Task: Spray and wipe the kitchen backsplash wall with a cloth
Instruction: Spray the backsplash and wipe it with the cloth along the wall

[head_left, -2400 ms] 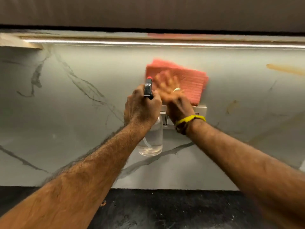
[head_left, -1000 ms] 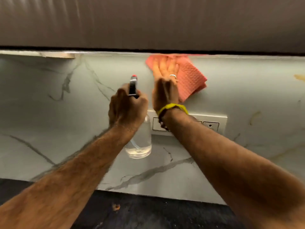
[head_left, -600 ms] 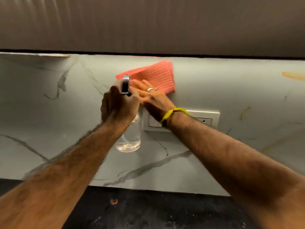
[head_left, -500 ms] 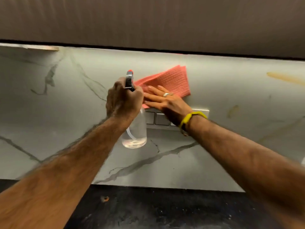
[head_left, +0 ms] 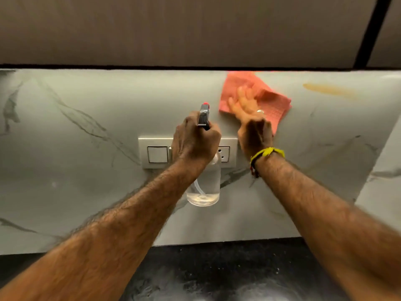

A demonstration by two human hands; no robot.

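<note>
The backsplash wall [head_left: 86, 181] is grey marble with dark veins. My left hand [head_left: 195, 144] grips a clear spray bottle [head_left: 204, 190] by its neck, nozzle pointing at the wall, with a little liquid at the bottom. My right hand [head_left: 251, 124], with a ring and a yellow wristband, presses a pink cloth [head_left: 273, 105] flat against the wall near the top, just under the cabinet. The fingers are spread on the cloth and blurred.
A switch and socket plate [head_left: 156, 153] sits on the wall behind my left hand. A brownish streak [head_left: 325, 90] marks the wall at upper right. Brown upper cabinets [head_left: 195, 29] hang above; a black countertop [head_left: 217, 272] runs below. A side wall [head_left: 386, 181] stands at right.
My right hand has swept the cloth from left of the socket plate up and to the right. My left hand still holds the bottle in front of the plate.
</note>
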